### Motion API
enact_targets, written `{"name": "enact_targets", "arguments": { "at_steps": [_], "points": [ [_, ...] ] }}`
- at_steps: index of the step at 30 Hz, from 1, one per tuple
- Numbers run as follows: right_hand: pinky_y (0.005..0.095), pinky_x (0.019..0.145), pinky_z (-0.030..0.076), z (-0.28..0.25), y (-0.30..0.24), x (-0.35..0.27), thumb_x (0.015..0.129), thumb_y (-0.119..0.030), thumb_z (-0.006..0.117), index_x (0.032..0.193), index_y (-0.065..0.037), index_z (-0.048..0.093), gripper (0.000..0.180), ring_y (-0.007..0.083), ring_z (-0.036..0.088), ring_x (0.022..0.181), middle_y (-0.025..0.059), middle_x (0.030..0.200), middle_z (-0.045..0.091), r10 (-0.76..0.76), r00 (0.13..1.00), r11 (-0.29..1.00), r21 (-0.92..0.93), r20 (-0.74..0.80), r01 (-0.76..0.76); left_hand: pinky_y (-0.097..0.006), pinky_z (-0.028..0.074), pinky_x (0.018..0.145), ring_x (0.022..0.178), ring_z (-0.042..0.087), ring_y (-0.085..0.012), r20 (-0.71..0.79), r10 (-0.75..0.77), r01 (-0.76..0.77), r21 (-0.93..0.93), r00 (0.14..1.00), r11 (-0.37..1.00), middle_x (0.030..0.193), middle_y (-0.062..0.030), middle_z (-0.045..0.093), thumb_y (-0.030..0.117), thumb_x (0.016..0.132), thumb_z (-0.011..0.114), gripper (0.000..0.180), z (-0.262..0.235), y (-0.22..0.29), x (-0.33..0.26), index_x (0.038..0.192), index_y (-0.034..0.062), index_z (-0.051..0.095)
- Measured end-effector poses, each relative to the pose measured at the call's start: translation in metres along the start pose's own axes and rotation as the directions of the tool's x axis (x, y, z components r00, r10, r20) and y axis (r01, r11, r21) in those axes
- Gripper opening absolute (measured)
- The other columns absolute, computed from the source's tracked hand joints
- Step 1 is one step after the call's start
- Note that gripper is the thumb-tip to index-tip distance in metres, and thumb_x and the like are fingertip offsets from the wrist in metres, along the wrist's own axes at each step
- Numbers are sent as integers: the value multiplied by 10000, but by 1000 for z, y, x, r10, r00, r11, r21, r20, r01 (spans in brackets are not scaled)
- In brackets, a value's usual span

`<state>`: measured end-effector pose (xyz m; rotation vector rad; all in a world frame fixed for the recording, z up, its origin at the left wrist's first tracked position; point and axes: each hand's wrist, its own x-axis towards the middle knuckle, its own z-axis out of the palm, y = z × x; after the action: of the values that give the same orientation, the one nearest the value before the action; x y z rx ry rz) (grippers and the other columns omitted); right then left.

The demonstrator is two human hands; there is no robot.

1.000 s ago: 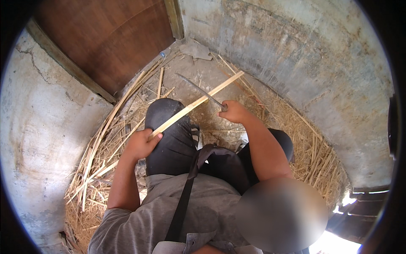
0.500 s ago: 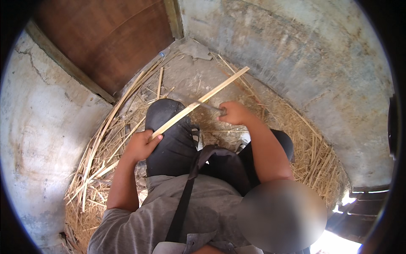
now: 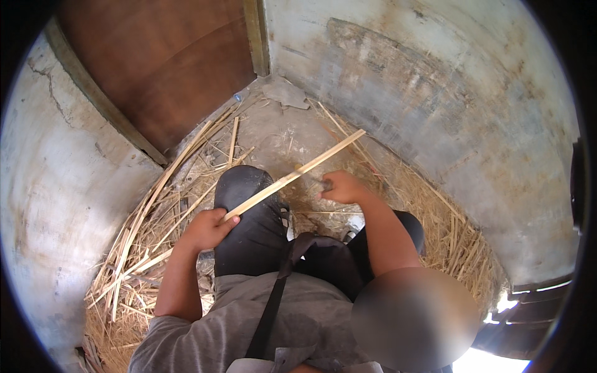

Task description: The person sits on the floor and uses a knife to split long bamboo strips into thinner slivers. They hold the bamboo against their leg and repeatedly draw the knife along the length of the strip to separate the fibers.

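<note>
My left hand (image 3: 208,230) is closed round the near end of a long, pale split bamboo strip (image 3: 314,163). The strip slants up and away to the right, passing over my left knee (image 3: 245,186). To the right of its middle, my right hand (image 3: 346,188) is closed on the handle of what looks like a knife (image 3: 326,184). Its thin blade is smeared by motion, reaching left toward the strip; I cannot tell whether it touches the bamboo.
More split strips (image 3: 140,227) lie heaped along the left wall. Shavings and strips (image 3: 451,233) cover the ground on the right. A brown door panel (image 3: 161,62) stands far left, and a stained wall (image 3: 423,81) curves round the right. A flat stone piece (image 3: 286,93) lies in the corner.
The whole scene sits lower in the picture. The strip's far end has dipped slightly. The knife blade, seen crossing the strip earlier, is now barely visible. Both hands keep their hold.
</note>
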<state>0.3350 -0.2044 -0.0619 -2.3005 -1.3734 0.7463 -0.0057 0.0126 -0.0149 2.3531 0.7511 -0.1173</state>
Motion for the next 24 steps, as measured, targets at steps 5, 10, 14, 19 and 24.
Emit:
{"name": "enact_targets", "arguments": {
  "at_steps": [5,10,14,19,24],
  "points": [
    [452,994,500,-10,37,4,819,-417,750,1253,26,658,627,426,624,1174,262,1262,658,290,944,955,117,-156,-274,-461,469,654,682,617,-374,-38,-7,10,96,999,995,706,-204,615,502,958,648,519,-1,8,-3,799,8,615],
    [467,946,516,3,6,-6,816,-400,748,1179,-15,689,533,421,651,1085,243,1140,694,32,995,998,-48,-92,-36,-453,467,640,661,613,-363,-41,15,-11,95,999,995,692,-192,615,489,958,651,505,3,2,1,802,10,622],
    [463,923,521,3,-10,1,805,-411,757,1150,-21,693,525,420,658,1050,239,1092,700,-58,995,996,-67,82,64,-455,470,640,660,614,-366,-57,38,-32,105,998,994,688,-194,614,489,955,656,504,1,1,-2,790,14,615],
    [447,979,504,2,32,6,799,-421,763,1241,47,655,653,424,637,1141,275,1229,664,185,979,974,148,-83,-172,-458,468,639,657,609,-370,-83,26,-18,90,996,996,682,-199,608,488,958,653,508,5,0,-2,782,14,609],
    [453,980,503,-6,26,-6,789,-421,770,1243,35,659,652,422,636,1140,272,1219,668,161,967,987,4,-196,-163,-460,464,642,657,604,-368,-62,23,-16,108,998,994,681,-198,601,486,966,644,513,2,5,-2,788,6,606]
  ]
}}
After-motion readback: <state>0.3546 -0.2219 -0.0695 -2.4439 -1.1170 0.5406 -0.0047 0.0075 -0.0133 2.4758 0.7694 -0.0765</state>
